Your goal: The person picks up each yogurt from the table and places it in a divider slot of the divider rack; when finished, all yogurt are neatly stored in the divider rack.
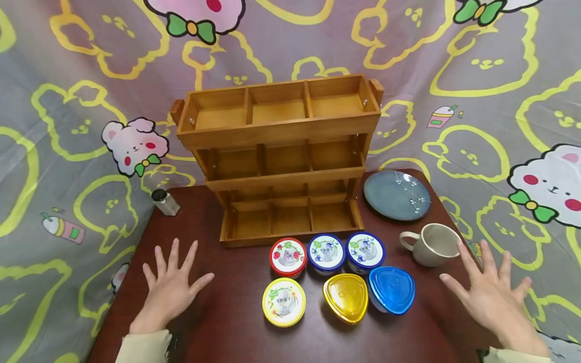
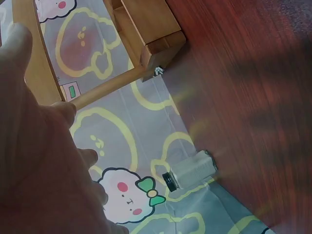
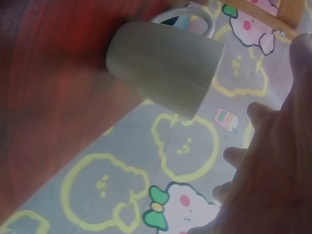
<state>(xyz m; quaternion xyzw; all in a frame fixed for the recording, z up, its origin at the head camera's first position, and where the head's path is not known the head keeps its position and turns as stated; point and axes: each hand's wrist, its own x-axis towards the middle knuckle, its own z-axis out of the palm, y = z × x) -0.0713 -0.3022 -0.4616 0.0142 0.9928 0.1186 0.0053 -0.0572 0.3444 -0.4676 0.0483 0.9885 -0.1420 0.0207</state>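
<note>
Left fingers (image 1: pixel 174 256) and right fingers (image 1: pixel 488 260) spread, holding nothing — lidded tubs (image 1: pixel 346 297) between them, likely grouped for easy reach, mug (image 1: pixel 428 249) just beside the right

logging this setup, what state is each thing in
left hand: empty, fingers spread
right hand: empty, fingers spread
mug: upright, uncovered
shaker: upright, capped
wooden rack: upright
plate: patterned side up
red tub: closed
yellow tub: closed
left round blue tub: closed
right round blue tub: closed
gold triangular tub: closed
blue triangular tub: closed
</note>
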